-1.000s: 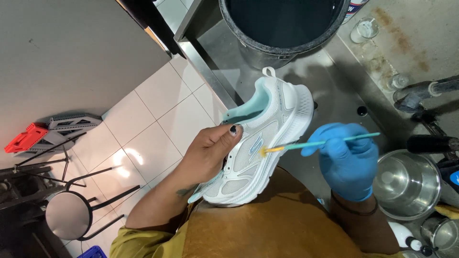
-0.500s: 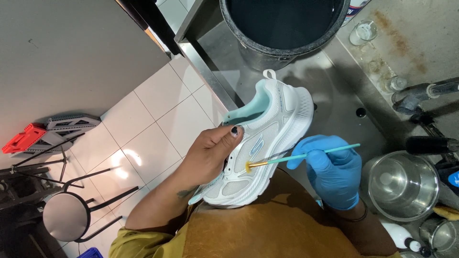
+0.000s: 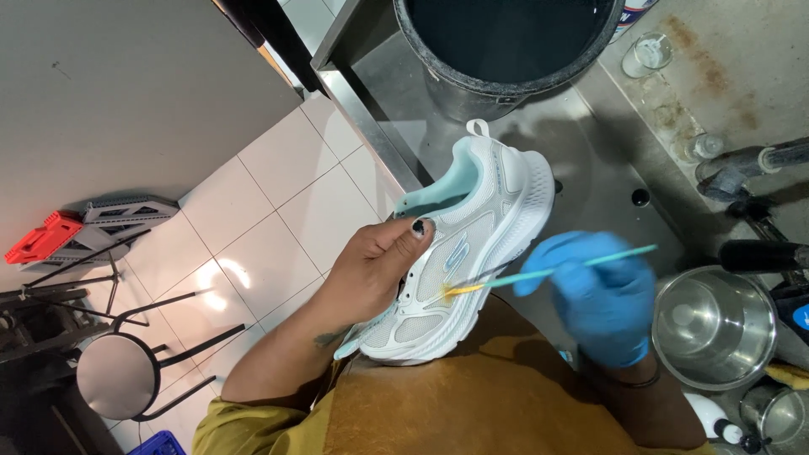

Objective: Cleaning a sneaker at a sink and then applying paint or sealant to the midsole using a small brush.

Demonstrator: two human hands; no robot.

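My bare left hand grips a white sports shoe with a pale teal lining, fingers inside the opening, thumb on the tongue side. The shoe is held tilted above a steel sink counter, heel away from me. My right hand, in a blue glove, holds a thin teal-handled brush. Its yellowish tip touches the shoe's side panel near the laces.
A large dark bucket stands at the far end of the steel counter. A steel pot sits to the right, near a tap and small bottles. On the tiled floor at left stand a round stool and a red crate.
The gloved right hand has shifted the brush back and forth along the shoe's side, first lower and left, now slightly right. The left hand and shoe stay nearly still.
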